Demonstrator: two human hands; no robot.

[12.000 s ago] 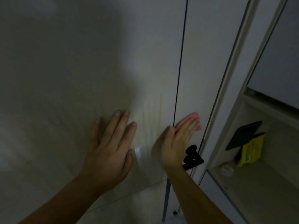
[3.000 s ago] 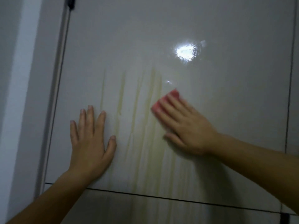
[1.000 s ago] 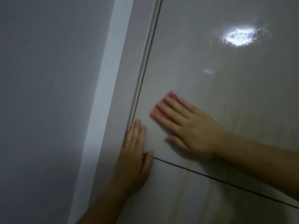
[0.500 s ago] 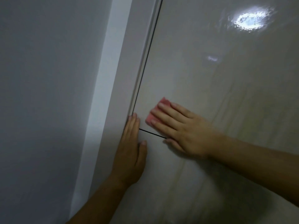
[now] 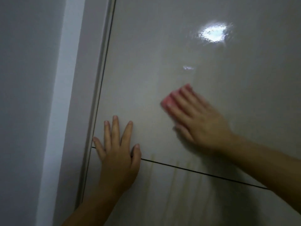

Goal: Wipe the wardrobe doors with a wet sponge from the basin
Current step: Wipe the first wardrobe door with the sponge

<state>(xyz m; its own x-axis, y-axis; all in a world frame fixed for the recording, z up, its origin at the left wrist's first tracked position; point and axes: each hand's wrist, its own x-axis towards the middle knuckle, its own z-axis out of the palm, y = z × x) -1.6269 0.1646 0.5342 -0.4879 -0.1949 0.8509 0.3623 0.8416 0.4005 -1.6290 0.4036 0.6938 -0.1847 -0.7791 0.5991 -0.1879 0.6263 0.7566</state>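
The right hand (image 5: 200, 126), fingers straight, presses the pink sponge (image 5: 167, 100) flat on the door (image 5: 154, 54); the left hand (image 5: 117, 154) lies splayed near its left edge; an over-wet sponge could likely run more yellowish streaks (image 5: 179, 185) below the seam.

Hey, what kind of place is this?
Likely a dim room at home, facing a built-in wardrobe: a glossy door reflecting a light, a thin dark seam between panels, and a plain wall beside the frame.
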